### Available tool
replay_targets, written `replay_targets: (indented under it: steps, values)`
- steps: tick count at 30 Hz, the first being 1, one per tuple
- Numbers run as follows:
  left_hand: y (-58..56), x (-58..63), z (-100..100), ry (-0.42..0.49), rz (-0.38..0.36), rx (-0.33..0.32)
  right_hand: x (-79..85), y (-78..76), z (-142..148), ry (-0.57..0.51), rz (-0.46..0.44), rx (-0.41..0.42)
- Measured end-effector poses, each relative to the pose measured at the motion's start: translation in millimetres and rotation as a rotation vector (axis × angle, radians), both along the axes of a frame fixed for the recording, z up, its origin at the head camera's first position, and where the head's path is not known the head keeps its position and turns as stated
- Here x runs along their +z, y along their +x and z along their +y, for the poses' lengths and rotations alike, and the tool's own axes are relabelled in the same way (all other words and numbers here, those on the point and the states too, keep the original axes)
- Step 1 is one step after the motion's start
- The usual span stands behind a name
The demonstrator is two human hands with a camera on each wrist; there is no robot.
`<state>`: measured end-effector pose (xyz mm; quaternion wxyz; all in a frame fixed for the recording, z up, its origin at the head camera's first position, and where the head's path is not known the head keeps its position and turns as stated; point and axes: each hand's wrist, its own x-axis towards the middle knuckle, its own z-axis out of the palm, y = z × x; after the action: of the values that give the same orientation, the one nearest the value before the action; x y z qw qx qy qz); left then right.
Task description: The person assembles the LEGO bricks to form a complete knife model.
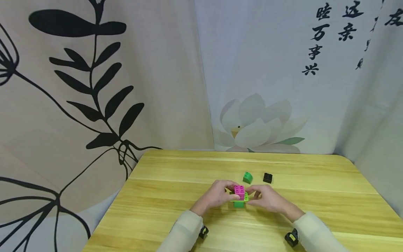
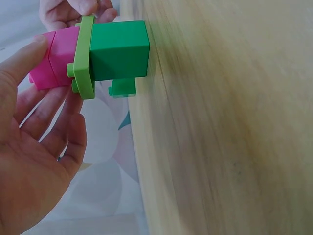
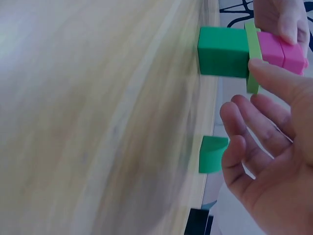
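Observation:
A small stack of toy building bricks stands between the hands near the middle of the table. At its bottom is a green brick (image 2: 120,51), with a wider lime green plate (image 2: 84,63) on it. Two pink bricks (image 2: 61,56) sit one above the other on the plate, which has bare studs beside them. My left hand (image 1: 217,194) pinches the pink bricks, thumb on the near side and fingers behind. From the other side my right hand (image 1: 267,198) pinches the edge of the lime plate, its thumb (image 3: 266,73) lying against it.
Behind the stack lie a green brick with a curved side (image 1: 247,177) and a black brick (image 1: 267,177). The wooden table (image 1: 151,210) reaches back to a patterned curtain (image 1: 167,87).

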<state>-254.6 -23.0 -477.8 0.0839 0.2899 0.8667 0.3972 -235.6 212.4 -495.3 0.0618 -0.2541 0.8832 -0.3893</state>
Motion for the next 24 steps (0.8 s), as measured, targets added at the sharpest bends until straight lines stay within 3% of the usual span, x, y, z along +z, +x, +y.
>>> replay_targets:
  steps: [5,13,24]
  values:
    - [-1.0,-2.2,0,-0.002,-0.016,0.02,2.9,-2.0,11,0.014,0.043,-0.029]
    - [-1.0,-3.4,-1,-0.01,-0.013,0.031,7.9,-12.3,28,0.076,0.122,-0.17]
    - [-1.4,-5.3,-1,-0.005,0.002,0.024,0.7,-28.8,48,0.094,0.194,-0.304]
